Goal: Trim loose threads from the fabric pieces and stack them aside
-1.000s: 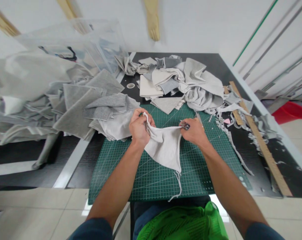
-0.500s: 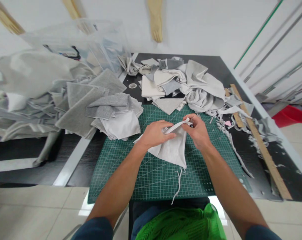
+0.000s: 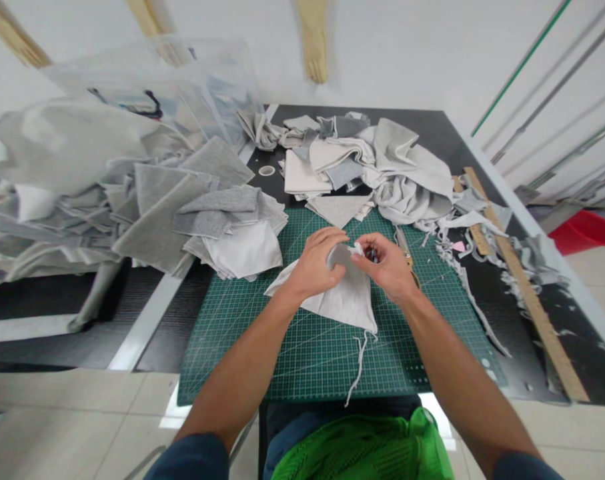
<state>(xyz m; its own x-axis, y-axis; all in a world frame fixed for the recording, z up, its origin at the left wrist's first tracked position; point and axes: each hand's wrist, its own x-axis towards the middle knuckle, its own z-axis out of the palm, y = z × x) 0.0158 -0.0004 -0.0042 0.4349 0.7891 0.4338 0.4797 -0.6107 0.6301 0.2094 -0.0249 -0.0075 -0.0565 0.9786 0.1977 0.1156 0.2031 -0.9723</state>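
Note:
A pale grey fabric piece (image 3: 342, 297) is raised off the mat at its far edge, between my hands. My left hand (image 3: 318, 263) curls around that edge, thumb on the near side. At its far right corner, my right hand (image 3: 385, 267) pinches the cloth, where a small white tuft pokes up. Something small and dark shows between the right fingers; I cannot make out what it is. Loose threads (image 3: 359, 367) trail from the near corner. A pair of scissors (image 3: 403, 245) lies just beyond the right hand, partly hidden by it.
Under the work lies a green cutting mat (image 3: 232, 353). Grey fabric pieces (image 3: 157, 213) are heaped at left, more cloth (image 3: 412, 173) at the back. A wooden ruler (image 3: 527, 287) and fabric scraps lie right. A tape roll (image 3: 267, 171) and clear bin (image 3: 222, 93) sit behind.
My hands have come closer together and the cloth's edge now bends into a curve between them. The right hand has moved slightly left and nearer, uncovering more of the scissors.

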